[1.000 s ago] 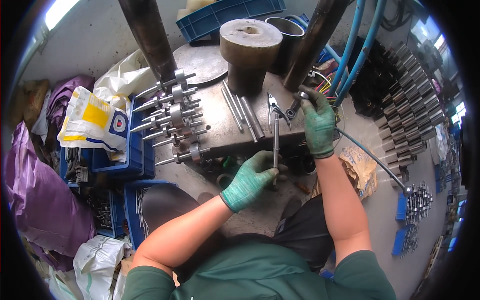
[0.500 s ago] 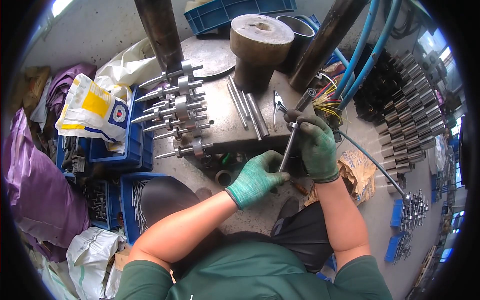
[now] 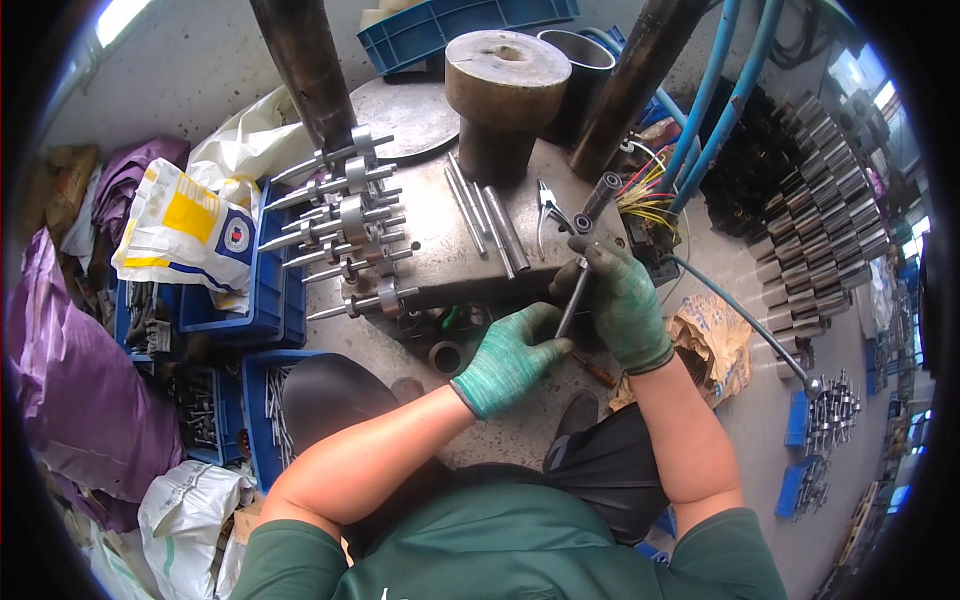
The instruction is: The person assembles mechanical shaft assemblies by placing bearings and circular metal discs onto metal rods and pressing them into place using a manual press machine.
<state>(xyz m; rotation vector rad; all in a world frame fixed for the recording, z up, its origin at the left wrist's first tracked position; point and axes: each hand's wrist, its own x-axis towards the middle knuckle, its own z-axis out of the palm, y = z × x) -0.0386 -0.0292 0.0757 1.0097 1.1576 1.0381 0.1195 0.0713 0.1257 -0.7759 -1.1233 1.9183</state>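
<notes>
Both my hands wear green gloves and hold one slim steel shaft in front of the table edge. My left hand grips its lower end, thumb laid along it. My right hand has its fingers closed round the upper part; a collar there is partly hidden by the fingertips. Just beyond my right fingertips, a small ring like a bearing shows on the table. Behind it lies a dark cylinder with a round, hollow-looking end. Pliers with pale handles lie beside these.
Several shafts with round collars stand in rows at the table's left. Loose rods lie mid-table, before a heavy steel block between two columns. Blue bins and bags are at left; stacked metal cylinders and a blue hose at right.
My right fingers have shifted slightly down and toward me along the shaft. The small ring beyond them now shows plainly. My left hand has barely moved; the view has shifted slightly.
</notes>
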